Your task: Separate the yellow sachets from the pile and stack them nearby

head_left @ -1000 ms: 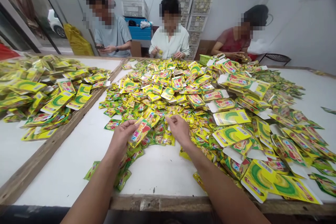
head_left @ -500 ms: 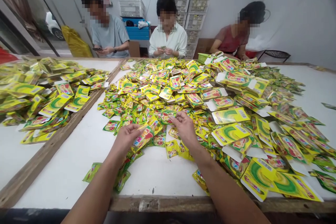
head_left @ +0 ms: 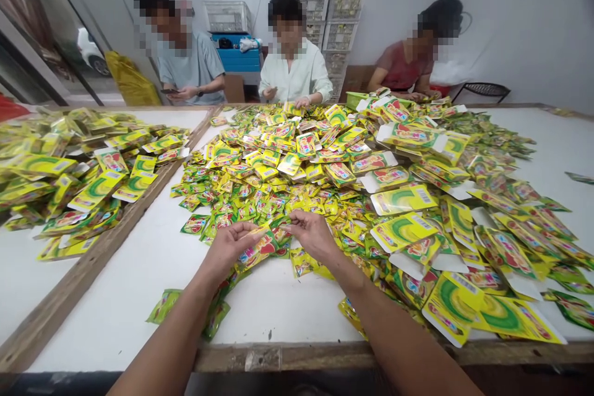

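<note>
My left hand (head_left: 228, 247) is closed on a yellow and red card packet (head_left: 258, 249), held just above the white table (head_left: 134, 284). My right hand (head_left: 312, 233) sits close beside it, fingers pinched on a small green sachet (head_left: 284, 221) at the near edge of the big heap of green and yellow sachets (head_left: 260, 192). The two hands nearly meet over the packet. Larger yellow cards (head_left: 403, 199) lie piled to the right of my right arm.
A wooden strip (head_left: 88, 260) divides this table from a left table stacked with yellow cards (head_left: 69, 161). Three people sit along the far side, hands on sachets or a phone. White wire baskets (head_left: 341, 18) stand against the back wall. Loose sachets (head_left: 162, 304) lie near the front edge.
My right hand reached into the heap, then drew back toward my left hand with a sachet pinched. My left hand lowered slightly, still holding the packet.
</note>
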A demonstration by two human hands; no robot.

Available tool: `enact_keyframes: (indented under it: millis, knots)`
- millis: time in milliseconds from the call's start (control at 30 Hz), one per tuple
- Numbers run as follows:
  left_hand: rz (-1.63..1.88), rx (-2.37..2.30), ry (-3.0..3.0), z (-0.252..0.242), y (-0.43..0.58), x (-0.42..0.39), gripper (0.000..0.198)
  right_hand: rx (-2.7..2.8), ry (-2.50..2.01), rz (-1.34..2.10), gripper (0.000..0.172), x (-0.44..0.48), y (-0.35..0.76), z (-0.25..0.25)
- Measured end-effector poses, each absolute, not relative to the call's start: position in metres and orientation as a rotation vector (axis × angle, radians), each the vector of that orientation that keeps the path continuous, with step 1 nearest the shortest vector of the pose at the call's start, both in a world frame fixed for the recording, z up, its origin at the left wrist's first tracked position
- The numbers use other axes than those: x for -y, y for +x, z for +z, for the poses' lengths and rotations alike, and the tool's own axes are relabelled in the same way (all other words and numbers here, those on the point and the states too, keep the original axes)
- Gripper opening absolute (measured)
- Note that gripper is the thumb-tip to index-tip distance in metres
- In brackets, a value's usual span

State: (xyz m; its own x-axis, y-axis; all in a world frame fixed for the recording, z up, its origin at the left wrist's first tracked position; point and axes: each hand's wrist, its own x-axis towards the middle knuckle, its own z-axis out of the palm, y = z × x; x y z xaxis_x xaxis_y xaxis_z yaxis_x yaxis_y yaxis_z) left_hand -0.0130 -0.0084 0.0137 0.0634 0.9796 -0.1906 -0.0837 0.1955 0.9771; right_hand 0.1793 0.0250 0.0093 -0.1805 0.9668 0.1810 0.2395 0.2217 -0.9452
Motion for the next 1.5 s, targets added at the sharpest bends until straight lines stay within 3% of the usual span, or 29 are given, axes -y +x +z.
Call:
enact_keyframes:
  millis: [233, 467, 600, 667, 867, 1033, 1300, 1500]
  knots:
    - [0.921, -1.113, 0.951, 0.016, -0.005, 0.008, 0.033, 1.538, -1.217, 0.902, 0.017, -0.023, 0.177, 0.008]
    - [1.084, -1.111, 0.765, 0.018, 0.0, 0.006, 0.04, 1.573, -1.156, 1.004, 0.021, -0.013, 0.175, 0.017]
    - [1.131, -1.086, 0.845, 0.015, -0.001, 0.005, 0.041, 1.51, -1.306, 0.896, 0.026, -0.022, 0.182, 0.012]
    - [1.112, -1.1, 0.893, 0.014, -0.001, 0.006, 0.042, 1.451, -1.323, 0.953, 0.031, -0.022, 0.182, 0.012]
    - [1.062, -1.138, 0.882, 0.015, -0.002, 0.007, 0.04, 1.405, -1.196, 1.043, 0.024, -0.014, 0.174, 0.021]
    - [1.091, -1.081, 0.789, 0.021, 0.003, 0.008, 0.042, 1.239, -1.177, 1.341, 0.039, -0.016, 0.176, 0.019]
    - [0.964, -1.092, 0.871, 0.023, 0.0, 0.009, 0.037, 1.481, -1.346, 1.142, 0.027, -0.01, 0.174, 0.017]
    - [0.851, -1.129, 0.888, 0.025, -0.002, 0.011, 0.039, 1.665, -1.138, 1.398, 0.031, -0.011, 0.182, 0.019]
